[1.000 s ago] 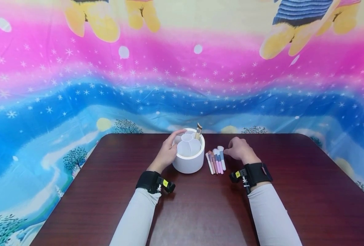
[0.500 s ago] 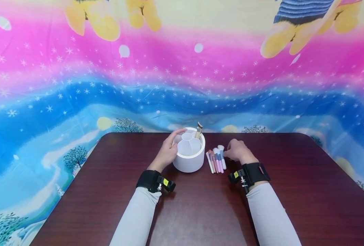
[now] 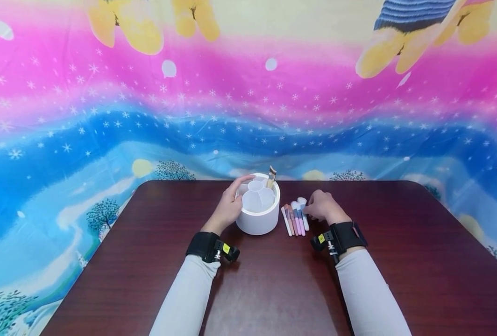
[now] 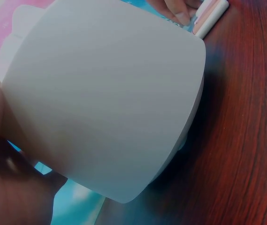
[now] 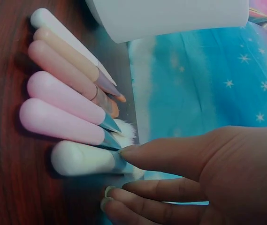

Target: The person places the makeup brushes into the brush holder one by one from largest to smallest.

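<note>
A round white makeup brush holder (image 3: 257, 219) with several inner compartments stands on the table; one brush with a gold-toned upper end (image 3: 271, 178) leans up in its back right part. My left hand (image 3: 228, 207) grips the holder's left side, thumb in front and fingers over the rim. Beside the holder lies a row of several makeup brushes (image 5: 67, 119), with white, tan and pink handles. My right hand (image 3: 323, 205) is at the row's right end. Its thumb (image 5: 166, 154) touches the collar of the outermost white-handled brush (image 5: 84, 159); the other fingertips lie just past that brush.
The dark red-brown wooden table (image 3: 248, 289) runs back to a colourful snow-scene cloth (image 3: 248, 135) hanging behind it. Each wrist wears a black strap with a small camera, such as the right wrist camera (image 3: 321, 240).
My right hand has moved slightly left, and its thumb now overlaps the collar of the outermost white-handled brush. My left hand and the holder have stayed in place.
</note>
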The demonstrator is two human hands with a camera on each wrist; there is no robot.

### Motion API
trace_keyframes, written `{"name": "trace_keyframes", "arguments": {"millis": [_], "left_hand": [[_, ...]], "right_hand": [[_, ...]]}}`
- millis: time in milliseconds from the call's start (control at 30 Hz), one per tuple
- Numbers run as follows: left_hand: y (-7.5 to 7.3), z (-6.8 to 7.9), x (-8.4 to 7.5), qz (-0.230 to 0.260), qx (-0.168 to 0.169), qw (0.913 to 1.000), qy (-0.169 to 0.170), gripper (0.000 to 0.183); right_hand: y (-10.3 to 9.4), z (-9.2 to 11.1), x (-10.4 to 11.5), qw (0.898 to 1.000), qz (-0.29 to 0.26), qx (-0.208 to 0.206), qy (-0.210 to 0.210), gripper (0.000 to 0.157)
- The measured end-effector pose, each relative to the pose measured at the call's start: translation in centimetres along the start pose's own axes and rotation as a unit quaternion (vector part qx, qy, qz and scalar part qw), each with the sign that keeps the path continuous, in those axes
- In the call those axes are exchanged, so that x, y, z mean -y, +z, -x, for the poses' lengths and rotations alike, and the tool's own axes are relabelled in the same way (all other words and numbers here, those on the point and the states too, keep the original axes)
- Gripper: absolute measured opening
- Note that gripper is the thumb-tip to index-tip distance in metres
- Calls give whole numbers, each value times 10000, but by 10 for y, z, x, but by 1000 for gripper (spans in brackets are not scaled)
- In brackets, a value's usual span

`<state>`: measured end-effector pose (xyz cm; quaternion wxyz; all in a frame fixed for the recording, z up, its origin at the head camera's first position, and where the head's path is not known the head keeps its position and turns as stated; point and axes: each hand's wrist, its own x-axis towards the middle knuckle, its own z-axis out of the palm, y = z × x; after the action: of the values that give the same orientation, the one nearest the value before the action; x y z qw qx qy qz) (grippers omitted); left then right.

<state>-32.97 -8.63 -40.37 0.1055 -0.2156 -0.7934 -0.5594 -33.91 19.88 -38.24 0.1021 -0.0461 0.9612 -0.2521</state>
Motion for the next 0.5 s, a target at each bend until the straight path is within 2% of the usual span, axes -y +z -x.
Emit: {"name": "trace_keyframes", "arguments": {"millis": [133,267,433,500], "left_hand": [[0,0,-1,13,-4,10000,23,67],[0,0,-1,5,1,10000,-35,67],[0,0,-2,7,-14,10000,-6,66],[-1,0,-3,5,-18,10000,40,66]], "right_hand": [[1,-2,1,10000,1,-23,48,18],[3,-4,-1,9998,80,-51,183,24],[2,-3,-1,9995,103,-134,278,10],[0,-2,0,9995,22,-155,274,19]]}}
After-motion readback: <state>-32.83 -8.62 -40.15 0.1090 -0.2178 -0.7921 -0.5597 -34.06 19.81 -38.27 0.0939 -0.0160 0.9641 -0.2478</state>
